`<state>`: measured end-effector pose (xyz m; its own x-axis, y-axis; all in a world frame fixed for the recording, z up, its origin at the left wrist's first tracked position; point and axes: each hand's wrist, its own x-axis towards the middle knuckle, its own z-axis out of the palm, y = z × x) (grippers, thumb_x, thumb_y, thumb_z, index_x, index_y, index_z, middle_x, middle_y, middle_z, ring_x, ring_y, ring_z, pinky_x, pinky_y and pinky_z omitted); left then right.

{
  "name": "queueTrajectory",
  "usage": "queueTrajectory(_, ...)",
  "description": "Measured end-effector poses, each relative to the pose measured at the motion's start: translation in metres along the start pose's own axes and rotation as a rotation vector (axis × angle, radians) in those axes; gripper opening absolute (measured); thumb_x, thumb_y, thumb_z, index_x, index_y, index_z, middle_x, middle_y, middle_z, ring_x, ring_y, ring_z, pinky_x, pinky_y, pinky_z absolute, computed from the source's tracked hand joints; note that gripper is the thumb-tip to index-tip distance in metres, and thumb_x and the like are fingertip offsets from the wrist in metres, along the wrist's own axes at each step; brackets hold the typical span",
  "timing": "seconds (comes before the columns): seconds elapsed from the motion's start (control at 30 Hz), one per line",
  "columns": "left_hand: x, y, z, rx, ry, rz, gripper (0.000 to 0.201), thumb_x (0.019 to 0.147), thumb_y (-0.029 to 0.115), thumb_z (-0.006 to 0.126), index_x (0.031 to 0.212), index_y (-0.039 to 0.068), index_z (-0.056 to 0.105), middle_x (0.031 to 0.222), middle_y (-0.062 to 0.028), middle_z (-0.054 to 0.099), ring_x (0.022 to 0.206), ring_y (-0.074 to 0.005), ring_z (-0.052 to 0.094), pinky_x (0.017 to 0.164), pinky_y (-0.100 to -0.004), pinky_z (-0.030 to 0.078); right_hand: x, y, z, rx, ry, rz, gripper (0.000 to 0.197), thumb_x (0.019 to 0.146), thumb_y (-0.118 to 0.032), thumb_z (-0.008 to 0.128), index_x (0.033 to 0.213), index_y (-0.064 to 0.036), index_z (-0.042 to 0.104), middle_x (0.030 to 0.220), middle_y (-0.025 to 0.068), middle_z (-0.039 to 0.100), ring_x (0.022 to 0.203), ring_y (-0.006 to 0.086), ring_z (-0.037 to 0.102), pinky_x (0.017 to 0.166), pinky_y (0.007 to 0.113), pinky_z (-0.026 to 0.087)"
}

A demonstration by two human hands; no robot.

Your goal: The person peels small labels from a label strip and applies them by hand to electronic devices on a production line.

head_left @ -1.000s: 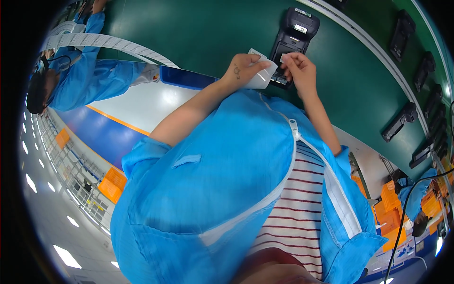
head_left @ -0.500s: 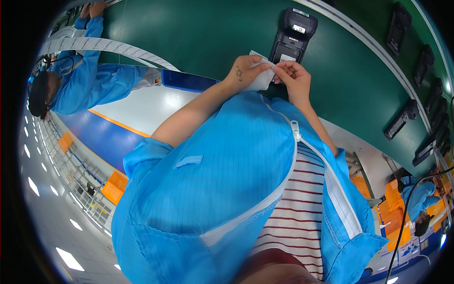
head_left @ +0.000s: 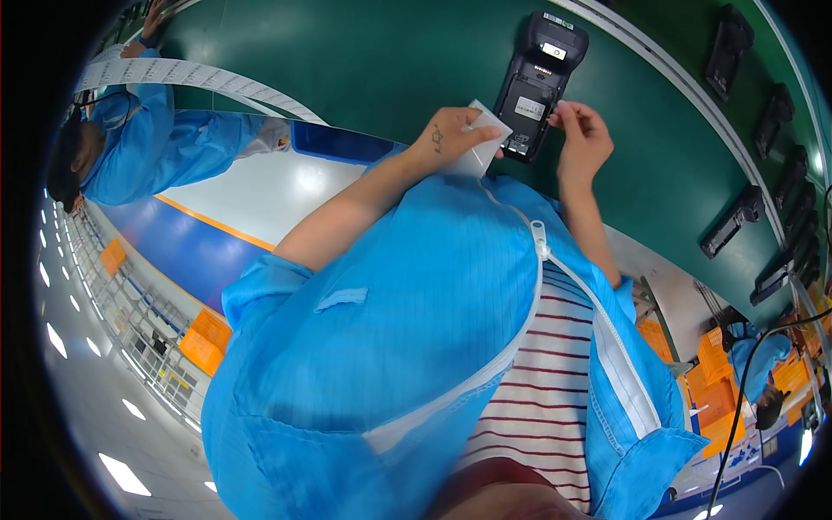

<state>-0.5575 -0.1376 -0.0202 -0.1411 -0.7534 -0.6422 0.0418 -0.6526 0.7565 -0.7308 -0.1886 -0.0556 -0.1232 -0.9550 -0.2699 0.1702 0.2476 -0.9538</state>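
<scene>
My left hand [head_left: 451,139] is closed on a small white sheet [head_left: 478,159], its thumb lying across the front. Just beyond, a black handheld terminal [head_left: 544,74] lies on the green work surface, its back upward, with a recessed compartment and a white label in it. My right hand [head_left: 583,146] is at the terminal's right edge, thumb and forefinger pinched together. Whatever may be between those fingertips is too small to make out. The sheet's lower end is close to my blue jacket.
Several black devices [head_left: 733,221] stand along the right side beside a metal rail [head_left: 711,121]. A long strip of printed white labels [head_left: 217,82] curves over the left of the green table [head_left: 364,52]. A co-worker in blue [head_left: 165,156] works there, near a blue bin [head_left: 334,147].
My right hand has moved away from the white sheet, rightward to the terminal's edge. The left hand keeps the sheet, which now shows more of its face.
</scene>
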Motion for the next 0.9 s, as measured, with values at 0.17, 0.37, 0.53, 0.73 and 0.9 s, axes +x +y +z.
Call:
queueTrajectory(0.17, 0.002, 0.002, -0.008, 0.095, 0.062, -0.034, 0.022, 0.075, 0.016, 0.058, 0.085, -0.003, 0.058, 0.071, -0.0102, 0.061, 0.060, -0.0112, 0.058, 0.054, -0.0201, 0.045, 0.014, 0.010, -0.010, -0.164, -0.241, 0.232, 0.011, 0.069, -0.005, 0.064, 0.073, 0.0038, 0.058, 0.062, 0.0058, 0.057, 0.050, 0.0087, 0.053, 0.047, 0.019, 0.045)
queueTrajectory(0.37, 0.001, -0.001, -0.010, 0.095, 0.110, 0.019, 0.025, 0.074, 0.020, 0.060, 0.084, -0.003, 0.059, 0.070, -0.0101, 0.061, 0.058, -0.0122, 0.057, 0.053, -0.0212, 0.045, 0.011, 0.013, -0.006, -0.344, -0.187, 0.184, 0.011, 0.067, -0.007, 0.065, 0.071, 0.0020, 0.060, 0.057, 0.0037, 0.056, 0.048, 0.0071, 0.052, 0.047, 0.018, 0.043)
queueTrajectory(0.53, 0.001, 0.001, -0.012, 0.123, 0.151, 0.026, 0.027, 0.074, 0.023, 0.060, 0.083, -0.003, 0.059, 0.067, -0.0097, 0.060, 0.055, -0.0127, 0.057, 0.051, -0.0219, 0.045, 0.009, 0.009, -0.003, -0.523, -0.212, 0.128, 0.012, 0.068, -0.009, 0.065, 0.072, 0.0015, 0.061, 0.059, 0.0031, 0.056, 0.049, 0.0069, 0.052, 0.047, 0.018, 0.043)
queueTrajectory(0.73, 0.001, 0.006, -0.011, 0.048, 0.145, 0.014, 0.027, 0.075, 0.022, 0.059, 0.083, -0.004, 0.058, 0.067, -0.0097, 0.060, 0.056, -0.0128, 0.057, 0.052, -0.0221, 0.045, 0.009, 0.009, -0.003, -0.525, -0.211, 0.115, 0.013, 0.067, -0.011, 0.066, 0.070, 0.0008, 0.061, 0.055, 0.0037, 0.056, 0.047, 0.0075, 0.052, 0.046, 0.019, 0.042)
queueTrajectory(0.9, 0.000, 0.011, -0.013, 0.113, 0.118, -0.030, 0.027, 0.077, 0.022, 0.057, 0.089, -0.002, 0.056, 0.077, -0.0111, 0.060, 0.064, -0.0145, 0.060, 0.058, -0.0224, 0.048, 0.009, 0.007, -0.003, -0.540, -0.222, 0.122, 0.013, 0.067, -0.011, 0.065, 0.069, 0.0010, 0.060, 0.055, 0.0040, 0.056, 0.047, 0.0077, 0.052, 0.046, 0.019, 0.042)
